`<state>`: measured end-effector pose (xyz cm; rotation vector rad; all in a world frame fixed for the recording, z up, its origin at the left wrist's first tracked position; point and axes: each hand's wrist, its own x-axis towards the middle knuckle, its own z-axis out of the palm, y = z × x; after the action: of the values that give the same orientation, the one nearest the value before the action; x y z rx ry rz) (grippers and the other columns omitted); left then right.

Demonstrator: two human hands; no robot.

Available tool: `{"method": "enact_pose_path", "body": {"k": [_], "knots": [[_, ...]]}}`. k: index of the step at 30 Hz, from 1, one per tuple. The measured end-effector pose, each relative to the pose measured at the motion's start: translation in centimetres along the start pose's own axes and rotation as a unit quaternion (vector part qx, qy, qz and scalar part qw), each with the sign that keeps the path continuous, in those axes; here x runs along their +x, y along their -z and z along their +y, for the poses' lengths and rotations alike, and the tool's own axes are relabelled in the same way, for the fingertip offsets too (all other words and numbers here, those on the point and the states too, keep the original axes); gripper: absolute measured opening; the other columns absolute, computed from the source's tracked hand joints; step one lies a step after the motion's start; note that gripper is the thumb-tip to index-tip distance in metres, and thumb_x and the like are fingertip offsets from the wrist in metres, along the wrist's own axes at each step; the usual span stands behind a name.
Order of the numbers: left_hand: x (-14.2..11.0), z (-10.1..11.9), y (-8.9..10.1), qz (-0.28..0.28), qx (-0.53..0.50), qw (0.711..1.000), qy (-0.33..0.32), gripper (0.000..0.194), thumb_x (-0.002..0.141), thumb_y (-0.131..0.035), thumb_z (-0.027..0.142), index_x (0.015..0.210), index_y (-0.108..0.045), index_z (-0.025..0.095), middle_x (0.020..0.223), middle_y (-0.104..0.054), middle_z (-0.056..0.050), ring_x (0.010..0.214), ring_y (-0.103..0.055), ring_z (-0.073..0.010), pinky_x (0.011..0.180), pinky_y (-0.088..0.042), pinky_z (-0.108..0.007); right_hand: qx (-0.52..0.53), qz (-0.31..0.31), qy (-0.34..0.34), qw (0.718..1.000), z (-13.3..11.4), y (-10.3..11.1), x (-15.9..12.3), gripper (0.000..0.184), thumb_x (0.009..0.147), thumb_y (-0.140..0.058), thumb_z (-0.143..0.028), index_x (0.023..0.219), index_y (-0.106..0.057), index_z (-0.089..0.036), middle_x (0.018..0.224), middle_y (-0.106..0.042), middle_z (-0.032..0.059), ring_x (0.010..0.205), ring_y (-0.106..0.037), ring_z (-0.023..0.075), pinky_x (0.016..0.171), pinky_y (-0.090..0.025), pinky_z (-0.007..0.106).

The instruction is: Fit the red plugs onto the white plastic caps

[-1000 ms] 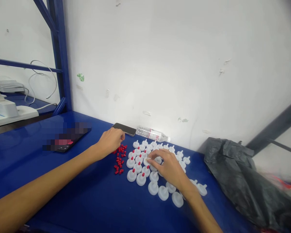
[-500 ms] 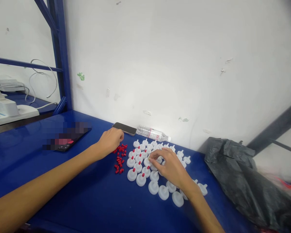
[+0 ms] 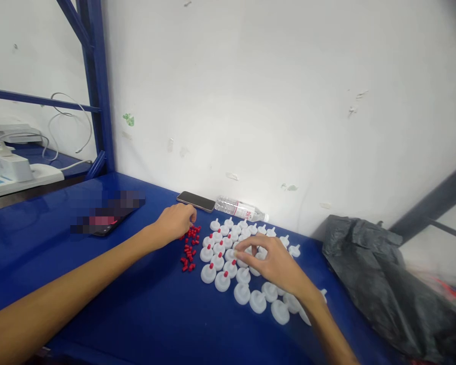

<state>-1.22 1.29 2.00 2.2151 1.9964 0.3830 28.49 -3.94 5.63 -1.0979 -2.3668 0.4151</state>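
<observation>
Many white caps (image 3: 242,294); stems (image 3: 297,247) upward, axes upright

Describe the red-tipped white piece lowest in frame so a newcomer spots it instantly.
On the blue table, find the cluster of white round pieces, right of the loose red bits. Along its left side, several carry red tips. The target piece is the red-tipped one lowest in the picture; its lower right-hand neighbour has no red.
</observation>
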Motion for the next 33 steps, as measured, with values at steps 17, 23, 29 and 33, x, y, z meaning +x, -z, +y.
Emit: {"method": "enact_pose_path", "body": {"k": [17, 23, 29, 33], "knots": [[-2.0, 3.6, 1.4, 0.195, -0.031, 0.970, -0.142, 0.019, 0.110, -0.053, 0.029, 0.105, -0.069, 0.019, 0.102, -0.074, -0.005, 0.102, -0.069, -0.0241, 0.090, -0.057, -0.043, 0.157, -0.004, -0.020, 0.987, -0.2, 0.1, 0.0, 0.009, 0.103, -0.058, -0.045, 0.098, -0.064, -0.041, 0.122, -0.082, 0.0024, 0.108, -0.079, 0.0237, 0.095, -0.067, 0.046], [-3.8, 5.4, 0.6, 0.170, -0.054, 0.937, -0.299, 0.022, 0.107, -0.051, 0.033, 0.095, -0.066, 0.023, 0.091, -0.073, -0.003, 0.091, -0.062, -0.0234, 0.072, -0.045, -0.036, 0.067, 0.037, -0.009, 0.997, 0.2, -1.0, 0.2, 0.014, 0.101, -0.058, -0.052, 0.098, -0.065, -0.041, 0.098, -0.080, 0.0039, 0.086, -0.075, 0.0271, 0.080, -0.063, 0.052], [-4.8, 6.6, -0.7, 0.116, -0.071, 0.932, -0.335, 0.023, 0.107, -0.054, 0.034, 0.089, -0.064, 0.023, 0.080, -0.067, 0.000, 0.079, -0.059, -0.0207, 0.060, -0.036, -0.035, 0.017, 0.085, 0.048, 0.995, -0.6, -2.1, 0.0, 0.004, 0.097, -0.064, -0.037, 0.096, -0.061, -0.040, 0.088, -0.074, 0.0014, 0.082, -0.072, 0.0235, 0.073, -0.061, 0.044], [-4.8, 6.7, -0.8, 0.105, -0.086, 0.934, -0.330, 0.030, 0.109, -0.042, 0.025, 0.084, -0.059, 0.024, 0.080, -0.065, -0.001, 0.079, -0.056, -0.0218, 0.061, -0.034, -0.037, 0.029, 0.099, 0.064, 0.993, -1.1, -2.3, 0.0, 0.016, 0.092, -0.073, -0.034, 0.100, -0.061, -0.040, 0.092, -0.076, 0.0005, 0.083, -0.074, 0.0228, 0.074, -0.063, 0.041]]}}
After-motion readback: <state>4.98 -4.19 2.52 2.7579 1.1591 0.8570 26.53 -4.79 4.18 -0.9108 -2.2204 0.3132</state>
